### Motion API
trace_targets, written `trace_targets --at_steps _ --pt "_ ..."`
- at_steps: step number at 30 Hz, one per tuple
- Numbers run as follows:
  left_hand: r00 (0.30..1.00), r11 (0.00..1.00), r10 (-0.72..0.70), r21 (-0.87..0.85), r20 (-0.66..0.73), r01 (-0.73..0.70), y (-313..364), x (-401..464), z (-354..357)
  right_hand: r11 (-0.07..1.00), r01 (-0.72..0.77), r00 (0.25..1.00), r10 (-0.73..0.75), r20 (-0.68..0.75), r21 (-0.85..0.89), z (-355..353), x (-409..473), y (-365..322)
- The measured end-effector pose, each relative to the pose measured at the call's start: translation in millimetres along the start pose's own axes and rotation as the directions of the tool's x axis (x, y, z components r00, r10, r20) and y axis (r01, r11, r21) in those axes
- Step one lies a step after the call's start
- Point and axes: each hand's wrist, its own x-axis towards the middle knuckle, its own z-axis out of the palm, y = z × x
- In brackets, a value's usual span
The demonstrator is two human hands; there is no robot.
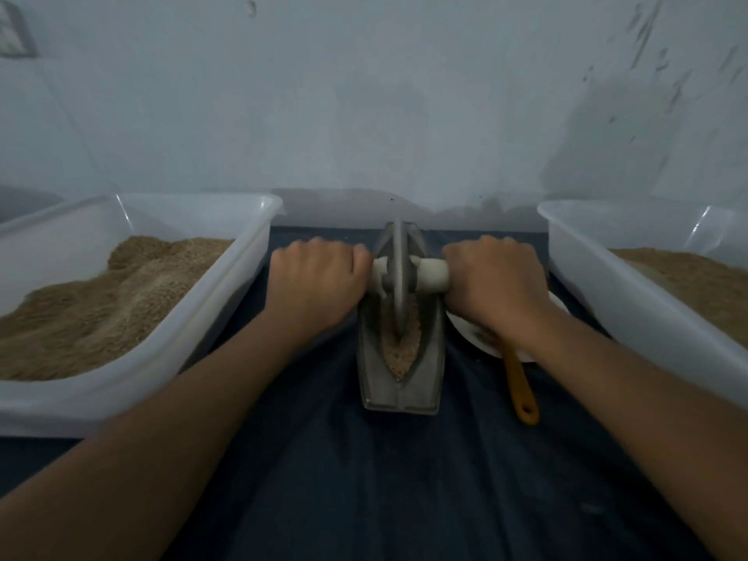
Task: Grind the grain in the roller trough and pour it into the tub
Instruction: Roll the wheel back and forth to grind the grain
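The left hand [319, 277] and right hand [496, 277] each gripped one end of the white axle handle [431, 276], which ran crosswise. Between them the roller wheel [398, 285] stood in the metal trough [400, 354]. The trough's long axis ran straight away from the person, with grain [400, 354] lying in its near half.

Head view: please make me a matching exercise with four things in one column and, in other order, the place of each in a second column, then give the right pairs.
Things:
1. roller wheel
2. orange spoon
3. left tub
4. white plate

Places:
A. handle pointing toward the camera, bowl end on the plate
B. left of the trough, holding tan grain
C. standing in the trough, axle held by both hands
D. partly hidden under the right wrist

Pairs: 1-C, 2-A, 3-B, 4-D
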Motion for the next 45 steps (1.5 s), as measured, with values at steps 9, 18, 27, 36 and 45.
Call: trace_targets --at_steps 9,18,27,36,45 --pt "0.850 0.978 -0.010 -0.173 0.526 0.119 -19.5 98.4 26.2 0.941 -0.198 0.772 -0.023 0.636 0.275 11.4 79.3 22.3" --pt "0.995 0.981 0.051 -0.184 -0.089 -0.067 -3.8 -4.0 -4.8 0.999 -0.020 0.989 0.015 -0.146 -0.036 -2.1 -27.5 -5.7" --pt "0.976 0.981 0.052 -0.193 0.212 -0.011 -10.9 -24.7 -31.0 1.000 0.027 0.980 -0.024 -0.197 0.010 -5.6 -39.6 -5.4" --pt "0.980 0.974 -0.171 -0.133 0.100 0.183 -9.4 18.9 21.2 0.995 0.047 0.974 -0.065 0.215 0.088 0.0 23.9 9.6" --pt "0.812 0.959 -0.097 -0.164 0.575 0.231 -25.9 89.3 24.8 0.942 -0.182 0.770 -0.043 0.636 0.283 11.7 87.4 23.8"
